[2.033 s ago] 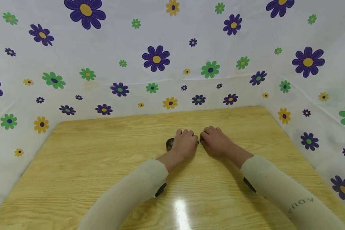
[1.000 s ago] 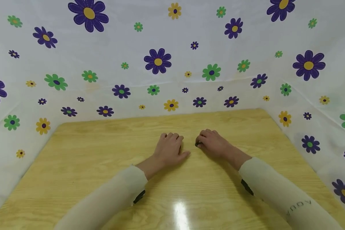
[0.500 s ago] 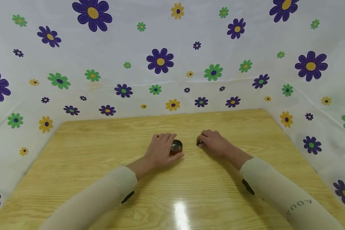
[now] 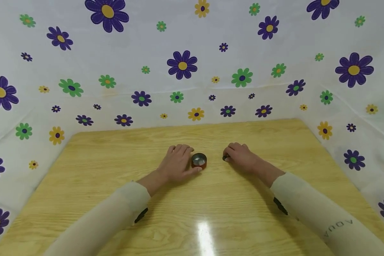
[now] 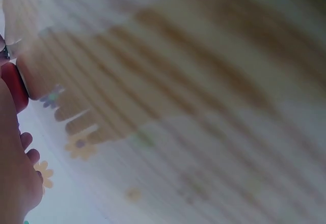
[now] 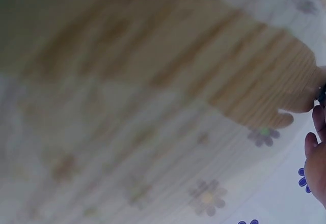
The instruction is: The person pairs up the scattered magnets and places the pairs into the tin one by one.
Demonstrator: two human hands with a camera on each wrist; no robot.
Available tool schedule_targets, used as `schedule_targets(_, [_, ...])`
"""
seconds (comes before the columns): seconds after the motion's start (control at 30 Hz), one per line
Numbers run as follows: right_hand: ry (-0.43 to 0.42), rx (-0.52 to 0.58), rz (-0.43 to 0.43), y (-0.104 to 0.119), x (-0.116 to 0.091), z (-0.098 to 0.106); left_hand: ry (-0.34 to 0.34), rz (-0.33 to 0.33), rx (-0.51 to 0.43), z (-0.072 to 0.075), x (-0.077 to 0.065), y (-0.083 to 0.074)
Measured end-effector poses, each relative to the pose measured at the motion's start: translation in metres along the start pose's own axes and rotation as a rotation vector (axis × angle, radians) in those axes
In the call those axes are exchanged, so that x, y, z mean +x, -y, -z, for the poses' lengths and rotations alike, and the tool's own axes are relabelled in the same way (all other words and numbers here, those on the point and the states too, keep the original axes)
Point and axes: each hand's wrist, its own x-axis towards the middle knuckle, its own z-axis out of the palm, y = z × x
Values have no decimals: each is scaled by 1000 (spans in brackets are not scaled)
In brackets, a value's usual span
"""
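A small round red tin [image 4: 199, 161] with a dark rim and a shiny inside stands upright on the wooden table [image 4: 140, 220]. Just left of it is my left hand [image 4: 176, 163], fingers behind and thumb at its front left edge, spread loosely. In the left wrist view, the red tin's side [image 5: 15, 86] shows beyond the left hand [image 5: 18, 178]. My right hand [image 4: 241, 158], to the right of the tin, pinches a small dark object [image 4: 224, 158]; its kind is mostly hidden by the fingers. The right wrist view catches only part of the right hand [image 6: 317, 168].
A white cloth with purple, green and yellow flowers [image 4: 182, 65] hangs behind the table and along both sides. Wood surface surrounds the hands, with a bright reflection [image 4: 204, 238] near the front.
The left hand left the right hand's side, covered the tin, then drew leftward, so the tin now shows to its right. The right hand stays nearly in place with the dark object.
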Motion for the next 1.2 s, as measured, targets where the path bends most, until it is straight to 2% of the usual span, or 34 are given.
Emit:
schedule_targets(0.2, [20, -13, -11, 2, 5, -1, 32, 19, 25, 5, 0, 1])
schedule_targets(0.3, [27, 2, 3, 1, 3, -5, 28, 25, 28, 1, -3, 0])
schedule_targets(0.43, [11, 39, 16, 0, 3, -6, 6, 19, -16, 1, -2, 0])
schedule_targets(0.7, [6, 44, 72, -3, 3, -6, 25, 22, -49, 0, 1, 2])
schedule_targets(0.97, [-14, 57, 35, 0, 4, -8, 11, -11, 2, -5, 1, 1])
schedule_targets(1.2, [-41, 54, 16, 1, 7, -7, 68, 33, -10, -3, 3, 3])
